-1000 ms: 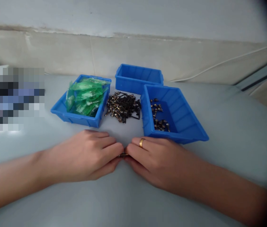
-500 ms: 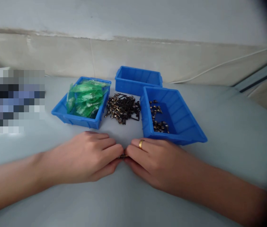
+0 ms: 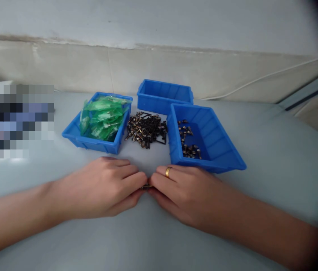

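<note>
My left hand [image 3: 116,186] and my right hand [image 3: 180,192] meet fingertip to fingertip above the grey table. Both are closed, each pinching one end of a small screw-like metal piece [image 3: 147,186]; only a short dark and brassy stretch of it shows between the fingers. A gold ring sits on a finger of my right hand. Just beyond the hands lies a heap of small black and brass-coloured screw-like parts [image 3: 147,128]. Close to my right hand is a blue bin [image 3: 223,135] with several small metal parts [image 3: 191,150] inside.
On the left stands a blue bin [image 3: 91,143] filled with green plastic bags [image 3: 105,114]. Another blue bin [image 3: 164,103] is at the back, near the wall. A white cable [image 3: 249,87] runs along the wall at right. A blurred-out patch covers the far left.
</note>
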Demonstrator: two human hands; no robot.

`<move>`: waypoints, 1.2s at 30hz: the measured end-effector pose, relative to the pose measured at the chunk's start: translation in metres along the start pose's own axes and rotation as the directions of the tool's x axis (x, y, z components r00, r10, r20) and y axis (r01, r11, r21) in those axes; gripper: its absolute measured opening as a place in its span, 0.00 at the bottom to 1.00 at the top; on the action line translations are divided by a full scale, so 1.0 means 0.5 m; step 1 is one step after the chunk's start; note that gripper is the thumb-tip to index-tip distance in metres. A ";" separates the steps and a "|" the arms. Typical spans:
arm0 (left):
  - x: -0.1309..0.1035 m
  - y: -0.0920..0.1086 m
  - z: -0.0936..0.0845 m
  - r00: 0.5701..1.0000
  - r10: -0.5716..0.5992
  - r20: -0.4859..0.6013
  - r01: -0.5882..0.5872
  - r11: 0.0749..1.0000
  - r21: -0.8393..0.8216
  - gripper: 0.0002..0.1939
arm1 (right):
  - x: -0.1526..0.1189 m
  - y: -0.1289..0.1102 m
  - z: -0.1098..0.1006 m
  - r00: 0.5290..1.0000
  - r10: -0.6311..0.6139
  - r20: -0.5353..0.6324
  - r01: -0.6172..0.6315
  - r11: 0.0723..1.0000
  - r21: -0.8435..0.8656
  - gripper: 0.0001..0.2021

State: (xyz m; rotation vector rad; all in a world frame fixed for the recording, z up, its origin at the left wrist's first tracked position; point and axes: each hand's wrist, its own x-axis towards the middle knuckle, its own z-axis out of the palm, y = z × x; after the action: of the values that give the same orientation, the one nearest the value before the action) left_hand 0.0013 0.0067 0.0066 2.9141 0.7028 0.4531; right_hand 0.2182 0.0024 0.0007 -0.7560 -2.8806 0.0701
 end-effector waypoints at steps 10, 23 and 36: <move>-0.001 0.001 0.001 1.000 -0.004 -0.001 0.004 1.000 -0.004 0.17 | 0.003 0.001 0.001 1.000 0.007 -0.013 -0.007 1.000 -0.005 0.04; 0.000 0.000 0.000 1.000 -0.009 0.011 0.009 1.000 -0.001 0.17 | -0.001 0.001 0.001 1.000 -0.009 -0.001 0.009 1.000 -0.019 0.04; 0.000 0.002 -0.001 1.000 0.001 -0.004 -0.001 1.000 0.018 0.19 | 0.002 0.000 -0.005 1.000 0.005 0.013 -0.005 1.000 -0.005 0.05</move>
State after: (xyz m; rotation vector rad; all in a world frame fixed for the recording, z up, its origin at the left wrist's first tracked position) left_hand 0.0019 0.0057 0.0073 2.9313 0.7101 0.4544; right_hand 0.2177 0.0028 0.0031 -0.7669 -2.8923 0.0690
